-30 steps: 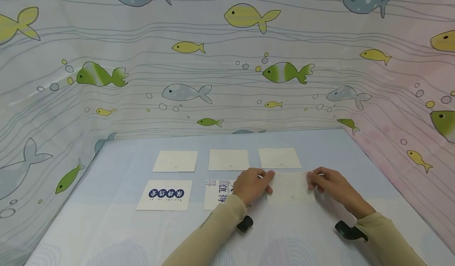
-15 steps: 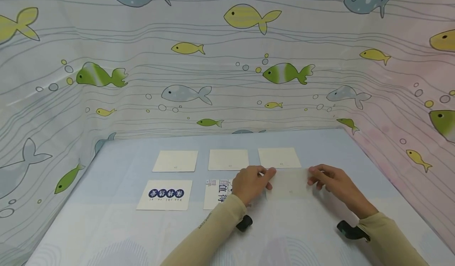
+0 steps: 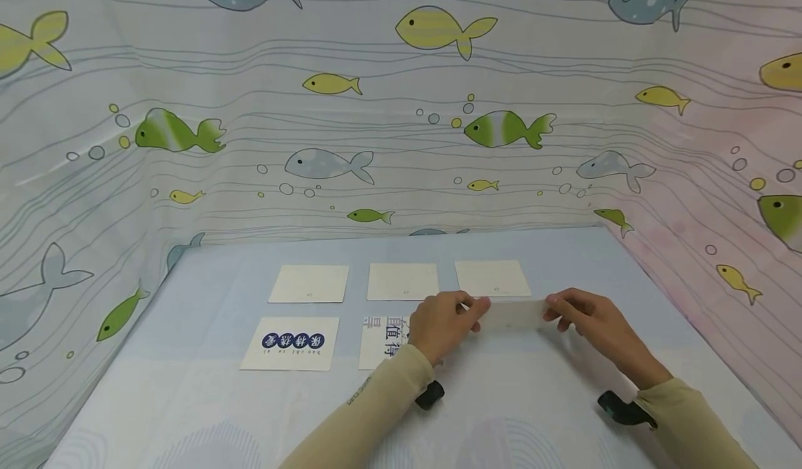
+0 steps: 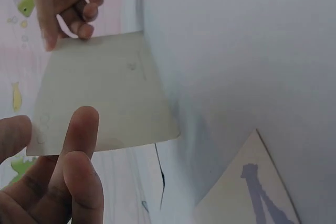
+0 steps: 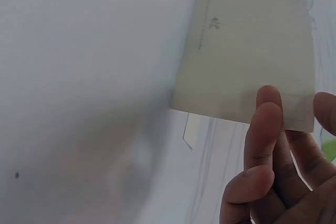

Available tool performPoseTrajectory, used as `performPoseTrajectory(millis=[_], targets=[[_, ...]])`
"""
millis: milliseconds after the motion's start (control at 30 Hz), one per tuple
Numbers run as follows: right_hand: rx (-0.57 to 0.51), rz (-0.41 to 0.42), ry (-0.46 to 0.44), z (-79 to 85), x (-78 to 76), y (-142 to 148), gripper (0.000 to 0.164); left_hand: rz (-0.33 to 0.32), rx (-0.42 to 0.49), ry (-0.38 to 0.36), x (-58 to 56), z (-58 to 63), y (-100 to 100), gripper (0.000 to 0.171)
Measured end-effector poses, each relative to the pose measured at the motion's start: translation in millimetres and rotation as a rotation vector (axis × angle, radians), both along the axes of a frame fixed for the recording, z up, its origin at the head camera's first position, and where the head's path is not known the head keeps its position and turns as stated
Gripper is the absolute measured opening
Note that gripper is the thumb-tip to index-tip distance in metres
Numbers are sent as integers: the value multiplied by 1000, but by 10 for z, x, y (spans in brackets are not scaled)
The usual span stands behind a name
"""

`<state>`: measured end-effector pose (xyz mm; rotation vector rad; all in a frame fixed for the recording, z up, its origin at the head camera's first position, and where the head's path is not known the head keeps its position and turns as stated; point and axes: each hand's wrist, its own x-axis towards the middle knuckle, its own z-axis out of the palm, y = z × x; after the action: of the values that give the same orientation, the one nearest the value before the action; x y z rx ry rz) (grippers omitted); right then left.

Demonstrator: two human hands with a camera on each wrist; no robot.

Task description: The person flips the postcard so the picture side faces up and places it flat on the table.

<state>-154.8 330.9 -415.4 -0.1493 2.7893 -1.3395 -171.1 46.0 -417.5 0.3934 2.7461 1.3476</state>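
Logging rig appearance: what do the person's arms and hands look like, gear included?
The left sleeve and right sleeve are beige and long; the left bears dark lettering, too small to read. A small black device shows near each cuff. Left hand and right hand are ungloved. No cables visible.

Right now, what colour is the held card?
The card looks off-white with grey print, clearest in the right wrist view.
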Motion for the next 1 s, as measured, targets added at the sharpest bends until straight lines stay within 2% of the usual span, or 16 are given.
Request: performPoseTrajectory(millis=[433, 667, 1000], targets=[[77, 41, 45, -9, 111, 40, 30, -67, -36, 16, 103, 10, -61, 39], [91, 81, -17, -15, 170, 114, 29, -137, -38, -21, 157, 4, -88, 40], [60, 191, -62, -46, 213, 194, 26, -215, -119, -34, 219, -19, -104, 32]])
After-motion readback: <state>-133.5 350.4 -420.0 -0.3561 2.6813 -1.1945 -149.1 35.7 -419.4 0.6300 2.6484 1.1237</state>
